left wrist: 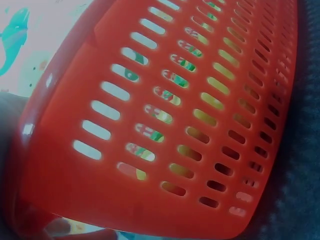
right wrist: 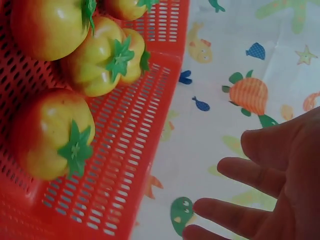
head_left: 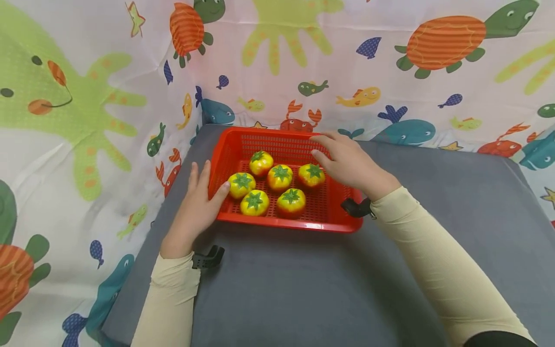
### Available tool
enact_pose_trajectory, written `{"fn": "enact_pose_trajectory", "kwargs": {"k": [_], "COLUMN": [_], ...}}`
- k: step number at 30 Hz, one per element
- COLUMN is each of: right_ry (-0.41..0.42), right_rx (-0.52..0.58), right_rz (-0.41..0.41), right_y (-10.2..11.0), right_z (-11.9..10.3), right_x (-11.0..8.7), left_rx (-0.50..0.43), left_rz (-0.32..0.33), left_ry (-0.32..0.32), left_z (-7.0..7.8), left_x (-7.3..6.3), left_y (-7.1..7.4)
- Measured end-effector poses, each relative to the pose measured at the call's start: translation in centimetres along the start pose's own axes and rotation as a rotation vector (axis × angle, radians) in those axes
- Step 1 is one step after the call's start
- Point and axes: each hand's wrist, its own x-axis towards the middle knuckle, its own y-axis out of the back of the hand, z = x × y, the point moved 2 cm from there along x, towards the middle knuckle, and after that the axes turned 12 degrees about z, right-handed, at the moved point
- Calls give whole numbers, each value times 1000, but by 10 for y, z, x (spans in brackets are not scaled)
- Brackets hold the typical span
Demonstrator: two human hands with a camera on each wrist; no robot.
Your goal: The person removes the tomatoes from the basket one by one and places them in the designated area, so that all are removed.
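Toward the back of the grey worktop, close to a patterned cloth, a red basket is sitting with its long front rim facing the person. Six yellow-and-red fruits with green leaf tops are resting on its slotted floor, filling the left and middle; a strip of bare red floor is showing between them and the right wall.

At the left end, the left hand is lying along the basket, its fingers extending outside the wall and its thumb pointing over the rim toward the leftmost fruit; whether it is touching the rim, one cannot tell. By the back right part of the rim, the right hand is hovering with its fingers loosely bending and standing apart; the right wrist view is showing a gap between them and the slotted wall. Both hands are resting well apart, the fruits lying between them.

Right of the basket, grey surface is stretching out wide, and more is running from the front rim toward the person. On the left, room is narrowing: the worktop's slanting edge is passing near the left sleeve, the cloth hanging just beyond.
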Motion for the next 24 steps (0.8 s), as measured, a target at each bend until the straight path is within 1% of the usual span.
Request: {"fn": "enact_pose_trajectory", "kwargs": {"k": [3,6,8,12,15,21,24], "right_ry": [-18,-27,-35,-62,-61,-53,-52], "right_rx": [17,25,26,12,3,-10,-22], "right_rz": [-32,-76,-112,-185,-226,-289,-317], "right_y": [-6,-12,-17,-27,-34,-48,-53], "right_z": [1,2,4,10,13,15,16], "right_x": [7,14,19,27,31,34,35], "left_rx": [-20,-54,-86,-161,-205,-239,-243], "left_rz": [-18,-32,-31,-20,-17,-21,-12], "left_ry": [-7,15,28,22,23,71,82], "left_z": [2,2,1,-2,-4,-9,-10], "left_x": [3,4,4,6,7,5,4], "left_y": [-1,-3,-3,-5,-7,-7,-8]}}
